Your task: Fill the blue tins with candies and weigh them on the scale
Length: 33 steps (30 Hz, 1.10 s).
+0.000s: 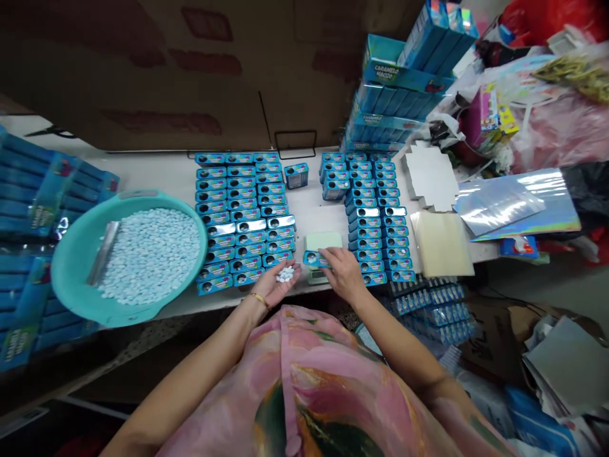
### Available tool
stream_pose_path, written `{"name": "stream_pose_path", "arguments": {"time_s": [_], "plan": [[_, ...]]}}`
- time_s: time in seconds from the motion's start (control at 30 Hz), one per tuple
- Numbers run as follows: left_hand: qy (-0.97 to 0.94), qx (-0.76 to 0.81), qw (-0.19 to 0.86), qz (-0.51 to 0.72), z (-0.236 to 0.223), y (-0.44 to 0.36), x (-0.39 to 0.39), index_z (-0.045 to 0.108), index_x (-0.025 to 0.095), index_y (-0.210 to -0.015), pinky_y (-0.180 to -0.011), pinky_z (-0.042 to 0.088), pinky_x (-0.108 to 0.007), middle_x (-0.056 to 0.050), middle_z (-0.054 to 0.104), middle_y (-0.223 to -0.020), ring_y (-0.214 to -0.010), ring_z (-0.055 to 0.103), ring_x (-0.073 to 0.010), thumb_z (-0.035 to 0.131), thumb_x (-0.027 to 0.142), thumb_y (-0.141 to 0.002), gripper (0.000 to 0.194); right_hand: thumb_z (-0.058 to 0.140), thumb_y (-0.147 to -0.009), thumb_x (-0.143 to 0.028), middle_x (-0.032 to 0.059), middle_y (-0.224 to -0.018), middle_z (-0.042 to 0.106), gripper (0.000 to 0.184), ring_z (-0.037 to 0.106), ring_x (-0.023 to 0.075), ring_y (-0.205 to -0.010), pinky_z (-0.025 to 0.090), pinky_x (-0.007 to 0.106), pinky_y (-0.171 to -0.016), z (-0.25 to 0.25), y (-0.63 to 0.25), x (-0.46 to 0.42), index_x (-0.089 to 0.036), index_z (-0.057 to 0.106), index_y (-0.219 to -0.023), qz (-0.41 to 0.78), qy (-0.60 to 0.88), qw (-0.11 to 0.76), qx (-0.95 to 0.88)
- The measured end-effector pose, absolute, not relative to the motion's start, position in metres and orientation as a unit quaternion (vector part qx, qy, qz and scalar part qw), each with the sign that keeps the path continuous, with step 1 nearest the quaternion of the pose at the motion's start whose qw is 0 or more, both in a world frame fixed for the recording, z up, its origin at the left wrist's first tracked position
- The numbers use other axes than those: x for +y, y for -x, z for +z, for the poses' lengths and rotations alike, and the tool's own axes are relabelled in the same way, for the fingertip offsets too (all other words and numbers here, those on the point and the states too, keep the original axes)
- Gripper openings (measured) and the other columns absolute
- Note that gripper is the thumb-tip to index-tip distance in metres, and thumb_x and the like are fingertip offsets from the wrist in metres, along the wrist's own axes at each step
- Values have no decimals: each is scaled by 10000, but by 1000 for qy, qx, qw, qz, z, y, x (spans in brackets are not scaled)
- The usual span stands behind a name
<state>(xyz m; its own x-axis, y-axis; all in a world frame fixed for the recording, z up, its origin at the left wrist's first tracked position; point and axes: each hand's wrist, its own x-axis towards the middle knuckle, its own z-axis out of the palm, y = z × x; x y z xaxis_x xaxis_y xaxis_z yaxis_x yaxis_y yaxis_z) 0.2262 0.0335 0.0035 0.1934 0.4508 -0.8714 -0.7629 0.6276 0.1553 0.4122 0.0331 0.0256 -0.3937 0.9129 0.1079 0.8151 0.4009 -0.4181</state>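
Note:
My left hand (271, 287) is cupped palm up, with a small heap of white candies (285, 274) in it. Fingers of my right hand (344, 271) grip a small blue candy box (313, 258) by its right end. That box is over a pale green scale (323, 241), and whether it rests on the scale I cannot tell. White candies show through the round opening in its top. Close to my left hand stand rows of similar blue boxes (248, 238). More rows (364, 232) stand beyond the scale, beside my right hand.
A turquoise basin (128, 315) at left holds many pale candies and a metal scoop (103, 254). One blue box (297, 176) stands apart behind the scale. Blue display cartons (387, 108) are stacked at back right, near white card pieces (431, 174). A large brown carton (157, 76) walls the back.

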Motion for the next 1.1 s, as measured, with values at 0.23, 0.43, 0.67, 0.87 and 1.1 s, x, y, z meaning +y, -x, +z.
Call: {"name": "stream_pose_path", "arguments": {"time_s": [0.23, 0.43, 0.67, 0.87, 1.1], "plan": [[138, 470, 766, 416, 3, -243, 46, 577, 89, -711, -517, 526, -254, -64, 608, -605, -554, 594, -134, 463, 107, -783, 136, 415, -824, -224, 92, -1029, 556, 357, 453, 221, -889, 355, 363, -735, 56, -401, 28, -187, 456, -1177, 80, 482, 73, -869], [145, 461, 774, 408, 1, -233, 45, 600, 72, -788, -543, 535, -248, -103, 621, -670, -640, 615, -159, 465, 111, -784, 141, 487, -790, -253, 75, -1027, 553, 346, 476, 201, -939, 397, 341, -802, 15, -424, 37, -185, 477, -1129, 196, 539, 215, -791], [156, 493, 749, 415, 4, -206, 33, 597, 65, -860, -590, 544, -248, -124, 627, -748, -710, 624, -171, 453, 67, -777, 167, 513, -768, -263, 79, -1028, 558, 328, 504, 179, -984, 415, 340, -847, -27, -437, 47, -176, 497, -1084, 283, 541, 286, -738], [180, 511, 721, 432, 10, -190, 17, 593, 80, -861, -596, 552, -257, -110, 628, -759, -721, 624, -164, 423, 68, -796, 183, 507, -780, -265, 91, -1163, 507, 388, 433, 187, -1111, 354, 388, -940, 6, -451, 36, -193, 463, -1159, 197, 573, 332, -723], [174, 532, 682, 470, 11, -161, 10, 586, 77, -838, -587, 551, -229, -98, 621, -754, -701, 620, -143, 398, 82, -813, 189, 467, -805, -256, 77, -1056, 556, 254, 490, 175, -1032, 385, 381, -910, 19, -469, 38, -199, 553, -1037, 157, 637, 420, -627]]}}
